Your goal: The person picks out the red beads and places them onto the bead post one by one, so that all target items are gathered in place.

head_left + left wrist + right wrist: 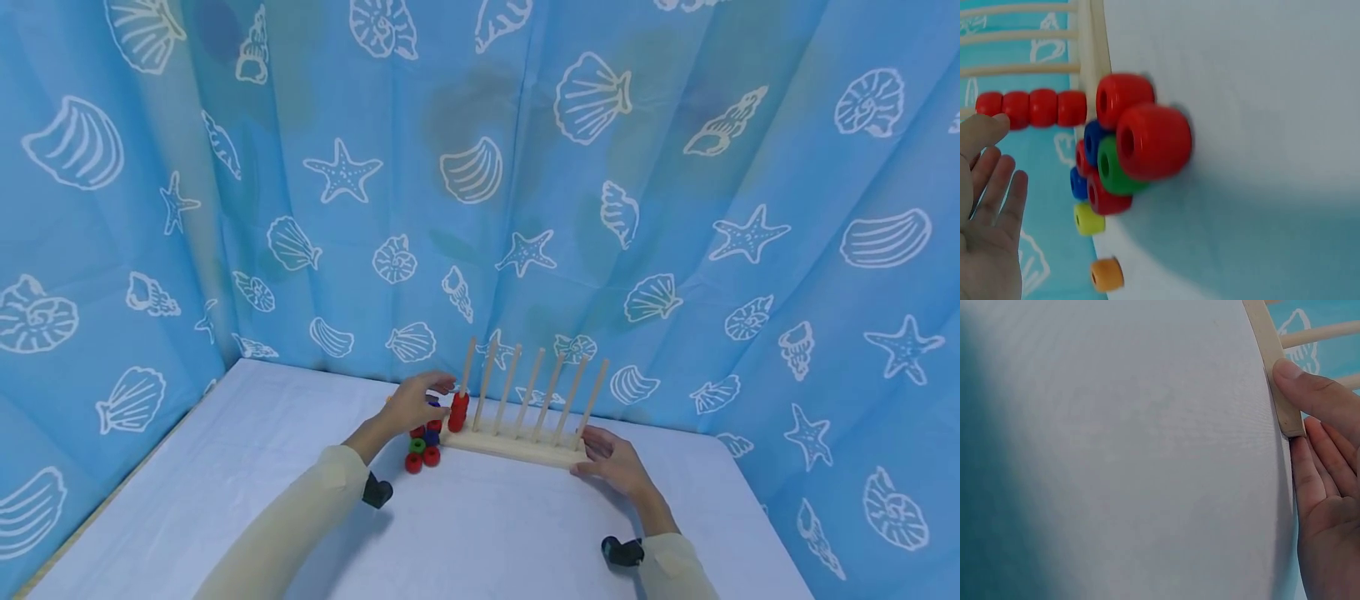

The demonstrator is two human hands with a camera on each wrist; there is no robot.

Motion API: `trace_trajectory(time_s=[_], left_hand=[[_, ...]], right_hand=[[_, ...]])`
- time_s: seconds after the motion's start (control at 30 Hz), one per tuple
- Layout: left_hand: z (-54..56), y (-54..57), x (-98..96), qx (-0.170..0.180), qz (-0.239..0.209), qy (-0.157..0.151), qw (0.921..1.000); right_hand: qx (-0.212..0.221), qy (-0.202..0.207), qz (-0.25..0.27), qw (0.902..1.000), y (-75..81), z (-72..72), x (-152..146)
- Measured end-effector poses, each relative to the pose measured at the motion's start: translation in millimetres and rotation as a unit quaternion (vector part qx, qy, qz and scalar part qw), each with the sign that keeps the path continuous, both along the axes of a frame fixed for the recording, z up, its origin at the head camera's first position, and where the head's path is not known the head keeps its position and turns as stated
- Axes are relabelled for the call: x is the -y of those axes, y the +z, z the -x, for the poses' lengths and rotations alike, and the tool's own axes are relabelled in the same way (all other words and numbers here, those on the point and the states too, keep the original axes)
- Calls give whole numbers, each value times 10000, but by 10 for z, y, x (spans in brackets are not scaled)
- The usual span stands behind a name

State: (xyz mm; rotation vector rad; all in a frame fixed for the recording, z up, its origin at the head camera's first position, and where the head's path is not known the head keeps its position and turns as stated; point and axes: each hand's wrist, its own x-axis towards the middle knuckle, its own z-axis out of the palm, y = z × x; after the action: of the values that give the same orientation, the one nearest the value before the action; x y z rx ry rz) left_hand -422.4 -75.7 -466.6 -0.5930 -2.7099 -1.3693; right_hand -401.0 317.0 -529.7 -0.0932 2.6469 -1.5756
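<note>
A pale wooden peg rack (pixel 517 448) with several upright rods stands on the white table. Red beads (pixel 1044 109) are stacked on its leftmost rod. My left hand (pixel 411 408) is beside that stack; in the left wrist view its thumb reaches the upper beads, while the other fingers stretch out loosely, gripping nothing. At the rack's other end my right hand (pixel 613 462) holds the base, thumb on the front and fingers at the end and behind, as the right wrist view shows. Loose red, blue and green beads (pixel 417 446) lie by the left end, partly hidden by my left hand.
A yellow bead (pixel 1090 219) and an orange bead (pixel 1107 275) lie at the edge of the loose pile. Behind the table (pixel 480 533) hangs a blue curtain (pixel 450 225) with white shell prints. Dark wrist devices (pixel 377 492) sit below both hands.
</note>
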Motion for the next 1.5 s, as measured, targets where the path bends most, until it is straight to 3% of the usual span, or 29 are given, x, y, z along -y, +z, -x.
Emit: trace_trajectory(time_s=[0.27,0.47,0.87,1.2,1.5], left_hand=[[5,-108,210,28,86,225,9997],[-25,-190,351,477,331,268,9980],[-63,-326,490,974,651,-39,9931],[-76,-445,514,827,610,-75,9947],[-114,-533,496,590,453,166,9971]], right_hand=[[19,-58,28,10000,25,-72,25],[-37,32,-37,10000,41,-86,31],[5,-26,-43,10000,32,-55,36],[-28,-21,1,10000,23,-69,39],[-88,-15,-12,10000,7,-106,48]])
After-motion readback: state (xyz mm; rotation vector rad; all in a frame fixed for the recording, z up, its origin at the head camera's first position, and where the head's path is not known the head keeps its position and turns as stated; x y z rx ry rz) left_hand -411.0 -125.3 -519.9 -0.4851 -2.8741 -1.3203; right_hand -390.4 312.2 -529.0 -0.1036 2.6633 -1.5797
